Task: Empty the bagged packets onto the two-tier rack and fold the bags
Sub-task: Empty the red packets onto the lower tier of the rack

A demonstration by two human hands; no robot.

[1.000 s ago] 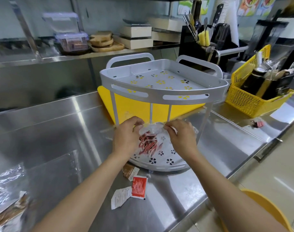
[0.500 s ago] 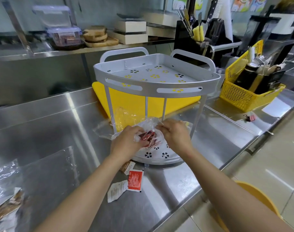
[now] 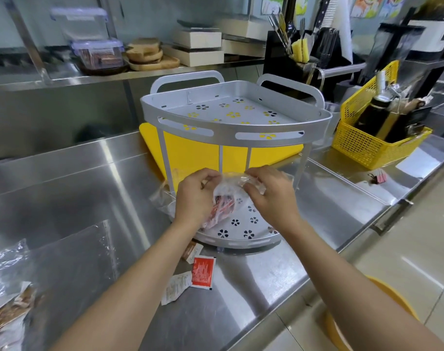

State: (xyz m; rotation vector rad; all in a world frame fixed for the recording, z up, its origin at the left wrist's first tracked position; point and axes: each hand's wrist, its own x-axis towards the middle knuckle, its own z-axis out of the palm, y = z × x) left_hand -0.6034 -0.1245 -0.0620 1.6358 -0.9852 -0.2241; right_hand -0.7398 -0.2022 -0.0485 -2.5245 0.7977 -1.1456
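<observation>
A grey two-tier rack [image 3: 241, 130] with flower-shaped holes stands on the steel counter. Its top tier is bare. Over the lower tier [image 3: 243, 231] I hold a clear plastic bag [image 3: 231, 188] with red packets [image 3: 222, 206] inside. My left hand [image 3: 194, 196] pinches the bag's left side and my right hand [image 3: 269, 193] pinches its right side. Three loose packets lie on the counter in front of the rack: a red one [image 3: 202, 272], a white one [image 3: 176, 287] and a brown one [image 3: 191, 250]. Another bag [image 3: 8, 295] with brown packets lies at the far left.
A flat clear bag [image 3: 74, 259] lies on the counter left of my arms. A yellow cutting board [image 3: 190, 153] stands behind the rack. A yellow basket [image 3: 377, 145] with bottles sits at the right. A pink binder clip [image 3: 377, 176] lies near the counter's edge. A yellow bin [image 3: 372, 323] is on the floor.
Both hands have lifted the bag a little higher over the lower tier and drawn its top together. The red packets have gathered lower in the bag. The camera view shifted slightly.
</observation>
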